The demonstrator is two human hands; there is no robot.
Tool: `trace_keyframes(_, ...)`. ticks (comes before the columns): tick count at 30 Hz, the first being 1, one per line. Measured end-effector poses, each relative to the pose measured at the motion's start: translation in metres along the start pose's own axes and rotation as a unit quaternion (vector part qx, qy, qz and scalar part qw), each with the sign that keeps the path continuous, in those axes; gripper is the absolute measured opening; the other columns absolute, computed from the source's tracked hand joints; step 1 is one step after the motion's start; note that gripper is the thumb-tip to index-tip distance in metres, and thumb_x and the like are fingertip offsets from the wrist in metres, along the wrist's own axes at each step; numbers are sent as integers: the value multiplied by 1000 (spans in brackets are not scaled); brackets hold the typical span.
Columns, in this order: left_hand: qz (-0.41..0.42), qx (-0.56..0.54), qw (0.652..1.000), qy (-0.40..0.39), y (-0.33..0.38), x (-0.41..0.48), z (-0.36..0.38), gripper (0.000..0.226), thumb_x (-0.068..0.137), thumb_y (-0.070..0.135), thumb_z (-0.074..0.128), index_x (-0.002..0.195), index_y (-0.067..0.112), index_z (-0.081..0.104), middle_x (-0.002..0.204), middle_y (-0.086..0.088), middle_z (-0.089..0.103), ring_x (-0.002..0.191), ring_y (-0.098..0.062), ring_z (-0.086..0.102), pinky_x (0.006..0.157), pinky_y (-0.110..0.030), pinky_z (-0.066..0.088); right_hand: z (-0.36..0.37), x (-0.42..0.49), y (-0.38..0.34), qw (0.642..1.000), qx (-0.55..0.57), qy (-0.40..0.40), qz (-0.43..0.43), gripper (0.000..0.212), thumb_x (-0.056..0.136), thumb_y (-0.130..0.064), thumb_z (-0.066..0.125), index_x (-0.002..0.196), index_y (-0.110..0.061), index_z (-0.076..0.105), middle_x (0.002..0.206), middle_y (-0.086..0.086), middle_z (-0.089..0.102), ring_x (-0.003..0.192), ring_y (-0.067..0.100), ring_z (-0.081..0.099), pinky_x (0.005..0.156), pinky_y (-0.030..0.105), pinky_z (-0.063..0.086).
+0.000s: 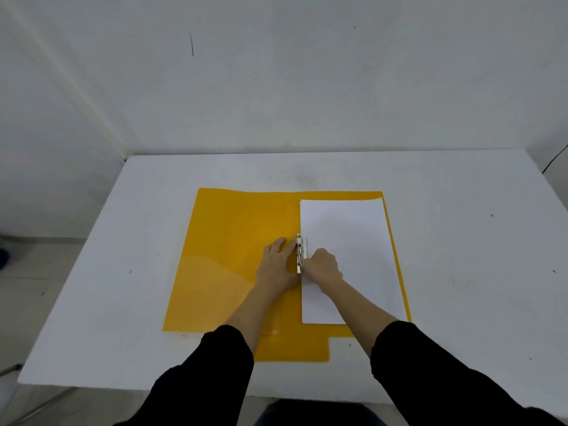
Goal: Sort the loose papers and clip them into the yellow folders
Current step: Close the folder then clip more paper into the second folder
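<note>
Head view, read left to right. A white table [123,241] stood against a pale wall [276,72] and carried an opened yellow folder [230,226] lying flat near its middle.

The folder's left leaf was bare, apart from a lighter, curved-edged pocket [209,287] across its near half. A yellow tab [292,348] projected past the near edge below the spine; whether it belonged to this folder or to one underneath could not be told.

The left hand [276,267], reaching out of a black sleeve [209,370], lay palm down on the left leaf. Its fingers were nearly straight, and the fingertips touched the left side of the metal clip [301,250]. It gripped nothing.

The clip ran along the spine about halfway down the folder, over the left margin of the papers [347,229].

The right hand [322,265], from a second black sleeve [430,364], rested on the papers just beside the clip. Its fingers were curled and closed upon the clip's near end; the fingertips themselves were hidden beneath the knuckles.

The papers formed a squared white stack covering nearly all of the right leaf, with narrow yellow margins showing along the far and right edges. The two hands met at the clip, nearly touching.
</note>
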State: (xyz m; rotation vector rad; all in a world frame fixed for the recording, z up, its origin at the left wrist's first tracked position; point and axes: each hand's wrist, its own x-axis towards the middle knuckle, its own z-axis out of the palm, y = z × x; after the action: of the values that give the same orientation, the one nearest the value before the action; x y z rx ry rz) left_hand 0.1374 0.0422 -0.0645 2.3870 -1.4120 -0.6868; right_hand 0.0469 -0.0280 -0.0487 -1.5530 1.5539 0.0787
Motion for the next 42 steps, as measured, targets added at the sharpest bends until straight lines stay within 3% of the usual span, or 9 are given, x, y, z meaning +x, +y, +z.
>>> trace_keyframes(5, -36, -133, 989, 46, 2, 3, -8, 55, 79, 2, 59, 133, 11, 56, 149, -7, 41, 138, -24, 34, 111, -33, 31, 7, -4, -1, 999, -29, 21, 11, 11, 83, -23, 55, 89, -14, 49, 96, 7, 58, 103, 29, 56, 92, 40, 36)
trace_keyframes(10, -75, -138, 982, 100, 6, 14, -8, 15, 83, 9, 67, 94, 1, 75, 133, -10, 56, 127, -22, 48, 99, -27, 37, 12, -5, 0, 999, -35, 37, 14, 15, 88, -29, 53, 93, -16, 48, 110, 9, 63, 108, 28, 56, 96, 42, 34)
trace_keyframes(17, -83, -115, 985, 96, 9, 18, -3, 14, 80, 9, 72, 90, 2, 77, 132, -8, 52, 125, -22, 45, 96, -25, 38, 15, -6, -2, 998, -42, 43, 21, 25, 88, -35, 51, 103, -15, 55, 112, 8, 62, 109, 28, 55, 98, 43, 33)
trace_keyframes(25, -122, -94, 986, 68, 14, 22, -8, 14, 81, 6, 68, 90, -3, 73, 126, -11, 50, 121, -25, 41, 87, -26, 39, 18, -9, -3, 998, -35, 49, 19, 21, 89, -38, 50, 89, -18, 47, 108, 7, 62, 106, 28, 56, 98, 45, 31)
trace_keyframes(30, -201, -110, 973, 10, 22, 33, -15, 26, 76, 12, 70, 75, 9, 44, 109, -25, 56, 112, -35, 49, 72, -26, 30, 14, -8, 6, 999, -19, 38, 13, 20, 88, -35, 55, 88, -15, 51, 93, 6, 60, 100, 28, 59, 92, 39, 33)
trace_keyframes(33, -209, -58, 976, -5, 23, 39, -17, 18, 78, 15, 68, 91, 5, 61, 120, -18, 54, 113, -32, 46, 78, -32, 35, 10, -8, 9, 999, 3, 31, 5, 27, 86, -39, 59, 81, -14, 53, 84, 4, 57, 87, 26, 56, 83, 36, 32)
trace_keyframes(36, -199, -8, 980, -28, 23, 43, -18, 17, 79, 24, 69, 88, 11, 65, 118, -15, 59, 111, -30, 49, 91, -34, 37, 9, -8, 11, 999, -23, 33, -3, 31, 88, -42, 58, 81, -13, 51, 83, 4, 54, 81, 23, 50, 79, 34, 33)
trace_keyframes(38, -193, 7, 980, -35, 22, 46, -18, 19, 78, 30, 70, 80, 15, 60, 116, -14, 62, 110, -28, 51, 93, -35, 37, 9, -8, 11, 998, -44, 37, -4, 31, 90, -44, 57, 83, -14, 51, 86, 3, 54, 84, 24, 52, 80, 33, 35)
trace_keyframes(42, -194, 27, 980, -39, 21, 50, -17, 36, 76, 35, 73, 97, 6, 70, 114, -13, 63, 113, -28, 51, 96, -36, 36, 11, -10, 8, 997, -60, 42, 1, 29, 93, -42, 52, 86, -14, 50, 92, 5, 58, 101, 27, 60, 92, 37, 39)
